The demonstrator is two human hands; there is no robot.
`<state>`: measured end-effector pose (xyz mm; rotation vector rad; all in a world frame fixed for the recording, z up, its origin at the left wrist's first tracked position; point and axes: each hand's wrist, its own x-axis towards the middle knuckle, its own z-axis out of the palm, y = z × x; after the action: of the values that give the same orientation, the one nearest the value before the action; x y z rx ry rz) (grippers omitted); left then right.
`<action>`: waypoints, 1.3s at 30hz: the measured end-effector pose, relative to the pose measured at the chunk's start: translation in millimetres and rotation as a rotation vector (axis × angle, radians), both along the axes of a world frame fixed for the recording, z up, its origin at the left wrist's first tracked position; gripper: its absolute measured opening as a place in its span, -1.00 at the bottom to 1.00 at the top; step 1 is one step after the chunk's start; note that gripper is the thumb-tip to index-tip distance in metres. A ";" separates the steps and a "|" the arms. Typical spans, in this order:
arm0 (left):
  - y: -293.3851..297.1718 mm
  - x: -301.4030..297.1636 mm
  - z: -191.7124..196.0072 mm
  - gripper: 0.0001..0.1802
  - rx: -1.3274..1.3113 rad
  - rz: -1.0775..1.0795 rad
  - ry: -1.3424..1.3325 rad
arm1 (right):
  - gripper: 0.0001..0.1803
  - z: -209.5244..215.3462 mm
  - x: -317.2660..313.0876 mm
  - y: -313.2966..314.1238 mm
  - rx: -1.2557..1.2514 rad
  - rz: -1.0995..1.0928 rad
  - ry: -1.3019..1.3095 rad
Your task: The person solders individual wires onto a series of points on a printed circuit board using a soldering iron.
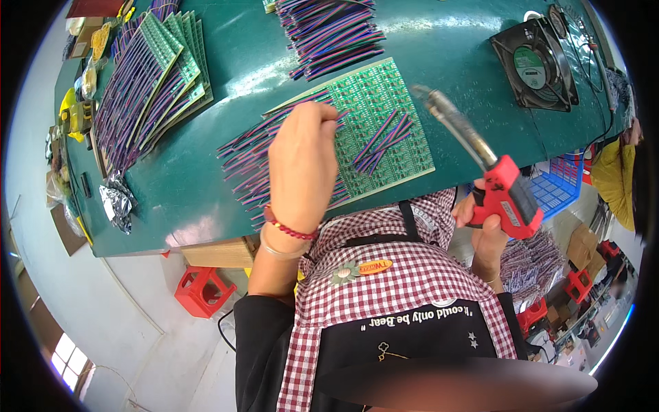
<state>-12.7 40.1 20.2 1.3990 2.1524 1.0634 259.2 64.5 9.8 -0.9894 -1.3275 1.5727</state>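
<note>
My right hand [482, 221] grips a red and black soldering gun [509, 196]. Its long metal barrel points up and left, with the tip above the table, right of a green circuit board panel [415, 147]. Over the panel's left part, my left hand [302, 154] is closed in a pinch, and a bit of coloured wire [343, 118] shows at the fingertips. Rows of thin purple, blue and red wires [248, 168] stick out from the panel's left side, partly hidden under my left hand. A few loose wires [384, 141] lie crossed on top of the panel.
A fanned stack of wired circuit boards [147, 89] lies at the far left, near crumpled foil [118, 202]. Bundled wires [329, 38] lie beyond the panel. A black fan [535, 65] stands at the right; a blue basket [557, 185] and red stool [202, 292] are below the table [220, 123].
</note>
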 end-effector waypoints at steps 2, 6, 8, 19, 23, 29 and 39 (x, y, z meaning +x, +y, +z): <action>-8.2 -8.3 -6.8 -0.91 -0.016 -0.065 0.189 | -0.28 -5.5 6.4 -1.9 -0.115 0.159 -0.070; -14.5 1.1 -16.3 -0.86 -0.078 -0.086 0.366 | -0.46 -8.7 4.4 -11.4 -0.323 0.178 -0.045; -14.2 1.4 -21.9 -0.86 -0.055 -0.083 0.372 | -0.55 -13.4 7.6 -14.1 -0.297 0.209 -0.113; -12.1 -0.7 -20.0 -0.86 -0.068 -0.087 0.366 | -0.44 -29.0 8.7 -20.0 -0.114 0.332 -0.275; -13.4 0.7 -11.4 -0.87 -0.018 -0.128 0.224 | -0.69 -17.1 3.6 -15.2 -0.231 0.262 -0.145; -16.0 18.4 16.6 -0.83 0.041 -0.182 -0.283 | -0.52 19.5 -62.1 7.5 -0.138 0.080 0.057; -20.0 31.4 30.8 -0.86 -0.017 -0.447 -0.273 | -0.75 33.5 -64.2 3.1 -0.253 0.212 -0.151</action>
<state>18.6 20.2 51.0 1.5289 1.5570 0.9879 195.0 67.7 43.2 -1.1709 -1.3964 1.8937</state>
